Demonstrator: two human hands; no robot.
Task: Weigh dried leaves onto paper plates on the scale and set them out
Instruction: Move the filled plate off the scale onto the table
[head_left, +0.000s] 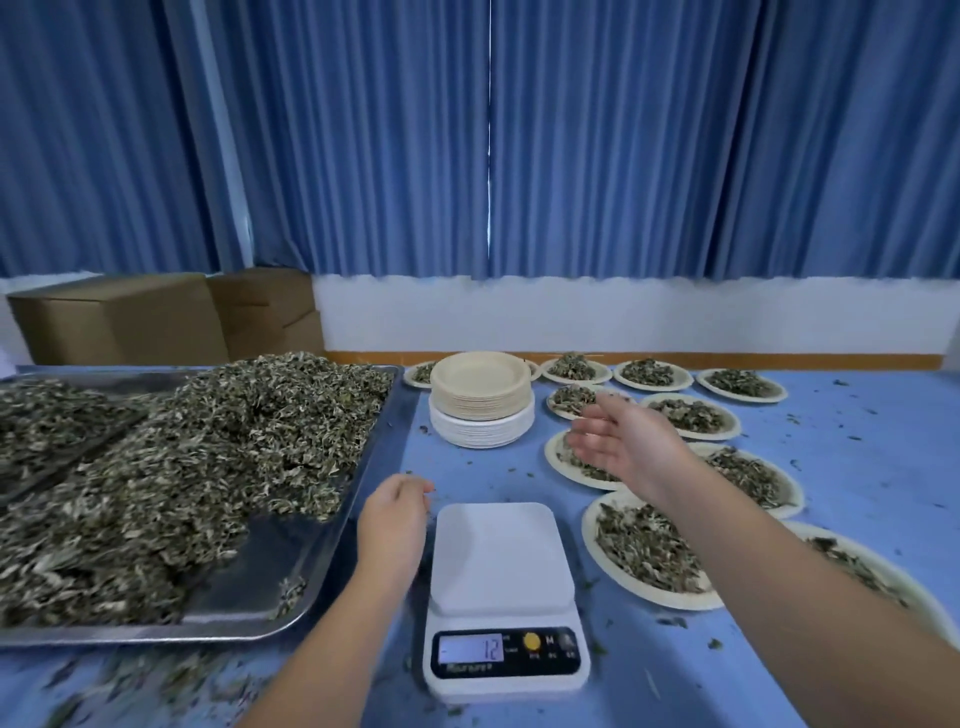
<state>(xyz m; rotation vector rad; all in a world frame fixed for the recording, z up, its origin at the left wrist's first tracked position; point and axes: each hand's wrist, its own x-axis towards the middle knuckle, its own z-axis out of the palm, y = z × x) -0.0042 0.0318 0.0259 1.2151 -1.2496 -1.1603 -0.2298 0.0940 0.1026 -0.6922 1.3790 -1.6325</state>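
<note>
A white digital scale (501, 566) stands near the table's front edge with nothing on its platform; its display reads 12. Left of it a metal tray (291, 561) holds a big heap of dried leaves (208, 447). Behind the scale is a stack of empty paper plates (480, 400), tan ones on top of white ones. My left hand (395, 514) hovers beside the scale's left rear corner, fingers loosely curled, holding nothing. My right hand (618, 441) is open, palm to the left, above a filled plate (566, 465) and to the right of the stack.
Several paper plates with leaf portions lie in rows on the blue table (857, 441) at the right, the nearest one (649, 551) just right of the scale. Leaf crumbs litter the cloth. Cardboard boxes (119, 317) and blue curtains stand behind.
</note>
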